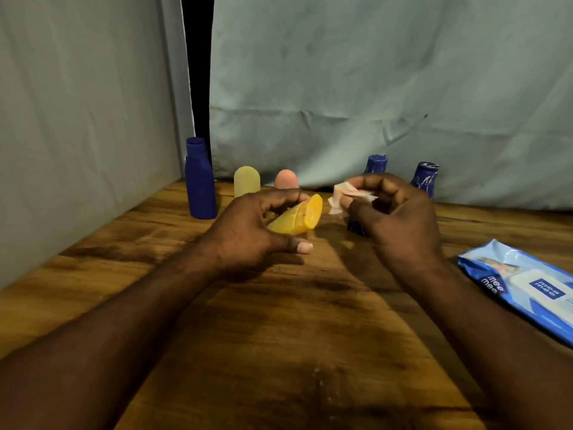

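So here's where we're at. Our left hand has its fingers curled over the top of the yellow bottle, gripping it. The bottle is tipped way over on its side with the flat round end facing right, and it sits a bit to the right of the tall blue bottle and nearer to us. We can't tell if it's touching the counter or just above it.

Our right hand is further right of the tall blue bottle, with thumb and fingertips pinching a crumpled white wipe. The wipe is close to the yellow bottle's flat end but not touching it. There's a small dark blue thing peeking out under that hand, mostly hidden, so no idea what it is.

Other stuff: just right of the tall blue bottle, along the cloth backdrop, stand a pale yellow container and a pink one. Well off to its right, also at the back, are two blue marbled bottles. The wipes pack lies flat far to the right of the tall blue bottle and closer to us.
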